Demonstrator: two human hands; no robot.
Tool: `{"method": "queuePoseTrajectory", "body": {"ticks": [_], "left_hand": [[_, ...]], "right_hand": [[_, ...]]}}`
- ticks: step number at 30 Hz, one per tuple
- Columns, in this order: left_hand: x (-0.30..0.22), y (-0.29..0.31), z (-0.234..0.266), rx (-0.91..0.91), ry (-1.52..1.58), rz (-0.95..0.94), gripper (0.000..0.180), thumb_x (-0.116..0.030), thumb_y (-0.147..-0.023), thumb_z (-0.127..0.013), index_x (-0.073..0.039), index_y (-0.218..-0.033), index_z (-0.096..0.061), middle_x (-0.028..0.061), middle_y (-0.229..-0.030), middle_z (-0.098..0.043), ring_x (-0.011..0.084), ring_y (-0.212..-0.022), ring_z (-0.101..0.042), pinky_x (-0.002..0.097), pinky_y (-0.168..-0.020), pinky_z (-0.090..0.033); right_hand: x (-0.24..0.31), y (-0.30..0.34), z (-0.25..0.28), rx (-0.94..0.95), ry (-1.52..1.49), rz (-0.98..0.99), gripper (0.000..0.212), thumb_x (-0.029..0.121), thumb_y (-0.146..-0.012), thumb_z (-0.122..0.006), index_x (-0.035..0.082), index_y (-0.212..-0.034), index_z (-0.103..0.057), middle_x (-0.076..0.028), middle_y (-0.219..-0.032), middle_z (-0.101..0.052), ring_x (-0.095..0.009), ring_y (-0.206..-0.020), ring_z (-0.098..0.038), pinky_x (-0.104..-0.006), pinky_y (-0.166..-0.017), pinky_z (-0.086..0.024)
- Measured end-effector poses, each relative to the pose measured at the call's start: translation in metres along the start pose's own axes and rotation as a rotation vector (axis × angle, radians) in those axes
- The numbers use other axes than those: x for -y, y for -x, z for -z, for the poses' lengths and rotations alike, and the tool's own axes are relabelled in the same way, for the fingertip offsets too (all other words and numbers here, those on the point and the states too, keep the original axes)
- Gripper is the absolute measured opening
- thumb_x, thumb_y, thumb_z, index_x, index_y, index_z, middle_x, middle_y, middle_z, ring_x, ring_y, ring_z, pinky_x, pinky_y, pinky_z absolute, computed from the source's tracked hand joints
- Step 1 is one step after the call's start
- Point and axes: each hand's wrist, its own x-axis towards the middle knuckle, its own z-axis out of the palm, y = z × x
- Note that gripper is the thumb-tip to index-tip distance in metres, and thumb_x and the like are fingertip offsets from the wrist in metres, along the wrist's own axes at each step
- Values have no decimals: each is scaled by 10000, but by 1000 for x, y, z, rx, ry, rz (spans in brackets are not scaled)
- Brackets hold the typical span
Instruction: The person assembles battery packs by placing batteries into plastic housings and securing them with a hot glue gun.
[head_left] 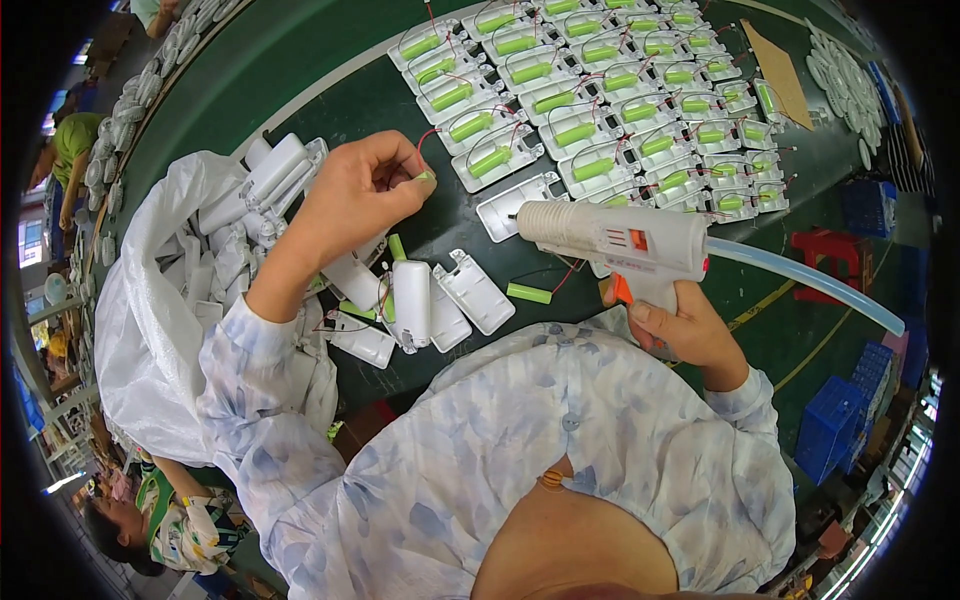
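Note:
My right hand is closed round the grip of a white glue gun with an orange trigger. A long translucent glue stick sticks out of its back. The gun's dark tip points left, over a bare white plastic housing. Up and to the left of that, the fingers of my left hand are pinched together on a green battery cell. Only its end shows, with a red wire rising beside it. A loose green cell with wires lies on the dark table below the gun.
Rows of white housings with green cells cover the far table. A white sack of housings stands at left, more housings and cells before me. A brown cardboard piece lies far right. Blue crates and a red stool stand right.

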Motion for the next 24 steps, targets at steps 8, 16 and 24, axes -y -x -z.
{"method": "queuePoseTrajectory", "body": {"ticks": [8, 16, 24], "left_hand": [[13, -4, -27, -106, 25, -109, 263, -73, -802, -784, 7, -984, -612, 44, -773, -645, 81, -728, -584, 230, -706, -501], [-5, -5, -45, 83, -25, -177, 167, -26, -895, -707, 8, -1059, -704, 41, -910, -687, 84, -820, -644, 230, -757, -526], [-12, -21, -71, -93, -476, -629, 102, -33, -834, -719, -6, -931, -709, 122, -845, -655, 293, -745, -651, 338, -658, -526]], "right_hand": [[8, 0, -2, -16, 46, -33, 316, 294, -960, -603, 14, -1105, -587, -7, -665, -532, -77, -552, -477, -232, -518, -367], [-2, 5, 8, 33, 18, -34, 400, 198, -975, -603, -7, -1302, -497, -68, -1033, -633, -94, -648, -558, -237, -561, -465], [-15, 8, 7, -15, -90, 39, 509, 169, -970, -599, -6, -1410, -412, -90, -1224, -630, -103, -676, -562, -244, -591, -481]]}}
